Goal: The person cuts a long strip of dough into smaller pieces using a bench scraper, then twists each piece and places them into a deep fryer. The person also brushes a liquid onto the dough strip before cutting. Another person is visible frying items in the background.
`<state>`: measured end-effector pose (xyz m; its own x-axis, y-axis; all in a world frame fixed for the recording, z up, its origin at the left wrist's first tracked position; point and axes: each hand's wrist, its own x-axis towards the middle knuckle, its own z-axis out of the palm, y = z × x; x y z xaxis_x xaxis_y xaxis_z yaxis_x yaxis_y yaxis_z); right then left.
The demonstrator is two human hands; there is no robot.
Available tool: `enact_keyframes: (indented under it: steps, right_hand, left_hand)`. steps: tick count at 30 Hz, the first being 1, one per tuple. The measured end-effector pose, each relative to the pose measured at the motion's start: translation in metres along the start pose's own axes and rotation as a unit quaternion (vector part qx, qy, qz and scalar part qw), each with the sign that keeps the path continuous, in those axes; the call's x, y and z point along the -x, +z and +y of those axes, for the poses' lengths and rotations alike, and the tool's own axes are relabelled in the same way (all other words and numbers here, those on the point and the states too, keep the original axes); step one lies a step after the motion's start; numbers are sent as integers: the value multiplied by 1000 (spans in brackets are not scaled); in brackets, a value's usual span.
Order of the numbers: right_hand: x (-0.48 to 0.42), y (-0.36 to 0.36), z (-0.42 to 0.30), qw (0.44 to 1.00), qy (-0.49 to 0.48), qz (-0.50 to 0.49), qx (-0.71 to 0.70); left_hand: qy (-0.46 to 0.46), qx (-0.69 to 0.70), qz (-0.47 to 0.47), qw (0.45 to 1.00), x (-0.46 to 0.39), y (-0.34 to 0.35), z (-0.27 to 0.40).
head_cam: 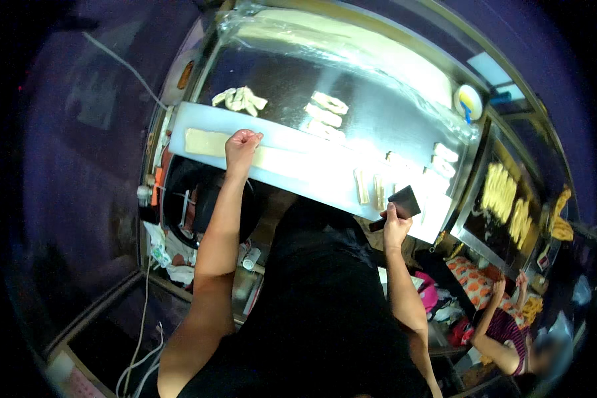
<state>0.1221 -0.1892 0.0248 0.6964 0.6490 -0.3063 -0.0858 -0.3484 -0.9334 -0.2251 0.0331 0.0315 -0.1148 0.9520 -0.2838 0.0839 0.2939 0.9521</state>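
My left hand [243, 144] hovers over or rests on a long flat strip of pale dough [204, 142]; its fingers are curled in and nothing shows between them. Beneath the strip lies a long white cutting board [278, 133]. In my right hand [397, 229] is a broad-bladed cutter [406, 200] with a dark handle, held by the board's near right edge. Short cut dough strips [362, 186] lie on the board just left of the cutter. Glare washes out the board's right part.
A metal worktop [273, 74] carries dough pieces [239, 99], stacked dough strips [326, 117] and a plastic-covered dough sheet [348, 40]. A white bowl [467, 102] stands at the back right. Fried dough sticks [498, 191] lie in a fryer [477, 234]. Another person [502, 343] is at lower right.
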Motion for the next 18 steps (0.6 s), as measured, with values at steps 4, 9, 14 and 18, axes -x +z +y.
enact_keyframes:
  steps: [4,9,14,18]
  right_hand:
    - [1,19,-22,993,63,41,-87]
    - [-21,54,-30,945,171,43,-276]
    - [-28,105,-59,893,206,-55,-395]
    - [-25,138,-79,907,167,-159,-353]
  left_hand:
    - [-177,236,-97,951,17,46,22]
    - [-259,424,-313,809,29,98,10]
    - [-114,66,-340,931,50,125,8]
    - [87,-91,-382,916,57,128,7]
